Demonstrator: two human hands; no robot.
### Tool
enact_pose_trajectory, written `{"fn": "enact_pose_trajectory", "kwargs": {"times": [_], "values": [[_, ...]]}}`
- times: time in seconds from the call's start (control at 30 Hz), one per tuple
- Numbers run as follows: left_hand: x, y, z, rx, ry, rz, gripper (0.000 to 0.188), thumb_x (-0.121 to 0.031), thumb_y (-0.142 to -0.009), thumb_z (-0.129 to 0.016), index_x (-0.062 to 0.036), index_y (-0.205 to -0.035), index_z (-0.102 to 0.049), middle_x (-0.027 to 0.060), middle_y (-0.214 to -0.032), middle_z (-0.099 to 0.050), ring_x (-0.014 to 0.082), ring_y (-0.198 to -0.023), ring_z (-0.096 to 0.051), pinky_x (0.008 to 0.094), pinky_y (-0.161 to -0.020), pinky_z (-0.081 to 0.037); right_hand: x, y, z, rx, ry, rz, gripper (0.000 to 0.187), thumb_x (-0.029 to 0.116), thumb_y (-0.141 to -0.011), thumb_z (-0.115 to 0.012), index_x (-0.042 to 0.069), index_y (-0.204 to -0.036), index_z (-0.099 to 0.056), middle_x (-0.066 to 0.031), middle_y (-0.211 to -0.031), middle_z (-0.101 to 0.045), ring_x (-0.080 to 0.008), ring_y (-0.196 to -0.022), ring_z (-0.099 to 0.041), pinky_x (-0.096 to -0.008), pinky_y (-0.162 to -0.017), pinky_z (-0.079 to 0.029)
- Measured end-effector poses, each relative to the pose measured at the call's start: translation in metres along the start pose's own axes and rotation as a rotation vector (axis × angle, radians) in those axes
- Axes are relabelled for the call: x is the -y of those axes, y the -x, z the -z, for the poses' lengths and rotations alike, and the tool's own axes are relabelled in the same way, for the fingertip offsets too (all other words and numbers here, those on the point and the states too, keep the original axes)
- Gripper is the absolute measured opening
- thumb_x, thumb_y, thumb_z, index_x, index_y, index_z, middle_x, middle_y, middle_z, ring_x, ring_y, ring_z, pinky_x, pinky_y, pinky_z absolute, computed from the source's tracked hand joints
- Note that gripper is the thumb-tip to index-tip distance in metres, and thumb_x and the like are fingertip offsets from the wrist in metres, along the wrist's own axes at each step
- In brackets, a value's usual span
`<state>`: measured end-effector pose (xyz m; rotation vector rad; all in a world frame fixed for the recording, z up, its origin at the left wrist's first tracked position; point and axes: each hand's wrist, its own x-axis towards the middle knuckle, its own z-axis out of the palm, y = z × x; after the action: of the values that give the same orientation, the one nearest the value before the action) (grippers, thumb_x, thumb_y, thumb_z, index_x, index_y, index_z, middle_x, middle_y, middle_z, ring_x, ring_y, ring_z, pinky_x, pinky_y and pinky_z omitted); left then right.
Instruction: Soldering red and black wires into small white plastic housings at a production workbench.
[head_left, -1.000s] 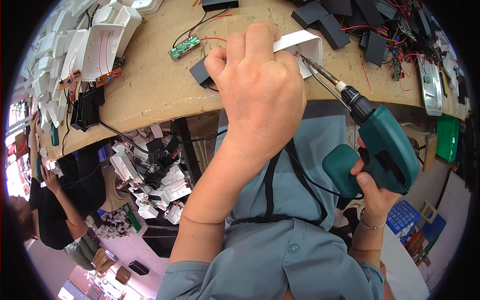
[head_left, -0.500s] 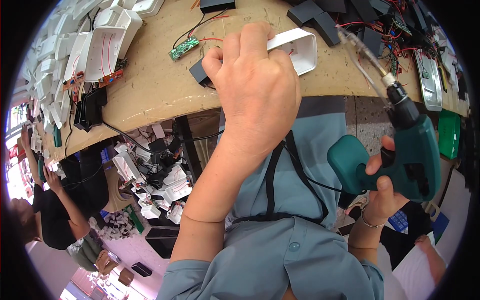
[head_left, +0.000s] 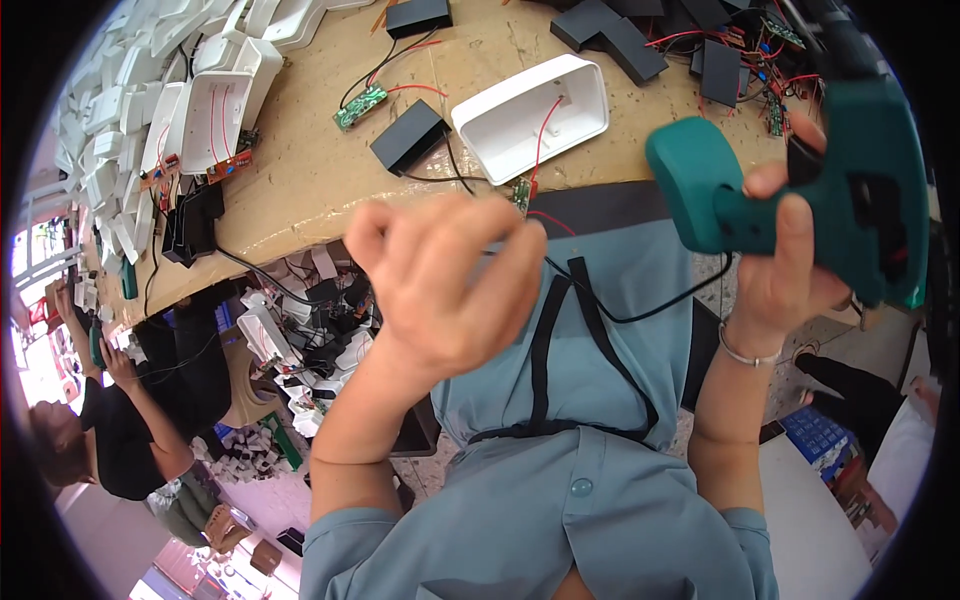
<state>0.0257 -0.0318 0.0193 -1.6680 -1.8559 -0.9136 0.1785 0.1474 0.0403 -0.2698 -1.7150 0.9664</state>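
My right hand [head_left: 785, 270] grips a dark green electric drill [head_left: 870, 190], raised at the right with its front end toward the table's far right. A black cord hangs from its handle. My left hand [head_left: 440, 280] is in front of the table edge, fingers curled and slightly blurred; whether anything is inside them is hidden. Just beyond its fingers, a small circuit board [head_left: 522, 196] hangs at the edge by a red wire from an open white plastic housing [head_left: 530, 118]. Left of the housing lies a black box [head_left: 410, 137] with a black wire.
Another green circuit board [head_left: 360, 106] with wires lies farther left. White housings [head_left: 120, 110] are heaped at the far left, black boxes [head_left: 610, 40] and wired parts at the back right. Below the table is a pile of parts [head_left: 300, 335]. A person [head_left: 135, 430] works at the left.
My left hand has drawn back from the white housing toward my body, leaving it lying open on the table. My right hand has lifted the drill up and to the right.
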Motion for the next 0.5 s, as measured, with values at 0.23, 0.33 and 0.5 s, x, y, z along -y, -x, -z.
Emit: {"fn": "enact_pose_trajectory", "kwargs": {"times": [0.23, 0.33, 0.5], "values": [[-0.027, 0.010, -0.021, 0.276, -0.142, -0.280, 0.018, -0.013, -0.059, -0.057, -0.0048, -0.075, -0.060, 0.0069, -0.104, -0.054, 0.0162, -0.100, -0.049, 0.0387, -0.080, -0.031, -0.026, -0.017, -0.018, 0.060, 0.059, 0.133, 0.038, -0.005, -0.082, -0.055, -0.010, -0.119, -0.046, -0.0232, -0.108, -0.059, -0.0166, -0.074, -0.060, -0.0276, -0.069, -0.050], [-0.032, 0.006, -0.035, 0.387, -0.186, -0.392, 0.025, -0.016, -0.059, -0.055, -0.0023, -0.078, -0.061, 0.0095, -0.105, -0.053, 0.0195, -0.101, -0.048, 0.0366, -0.081, -0.032, -0.012, -0.009, -0.016, -0.017, 0.112, -0.175, 0.027, -0.003, -0.080, -0.059, -0.009, -0.106, -0.056, -0.0156, -0.100, -0.064, -0.0141, -0.072, -0.060, -0.0261, -0.069, -0.050], [-0.026, 0.003, -0.032, 0.630, -0.097, -0.478, 0.024, -0.017, -0.057, -0.056, 0.0013, -0.072, -0.063, 0.0163, -0.103, -0.055, 0.0266, -0.100, -0.049, 0.0404, -0.079, -0.036, -0.039, 0.009, -0.020, 0.095, 0.399, 0.074, 0.056, 0.015, -0.075, -0.071, -0.004, -0.122, -0.048, -0.0111, -0.112, -0.058, -0.0191, -0.099, -0.058, -0.0300, -0.089, -0.045]]}}
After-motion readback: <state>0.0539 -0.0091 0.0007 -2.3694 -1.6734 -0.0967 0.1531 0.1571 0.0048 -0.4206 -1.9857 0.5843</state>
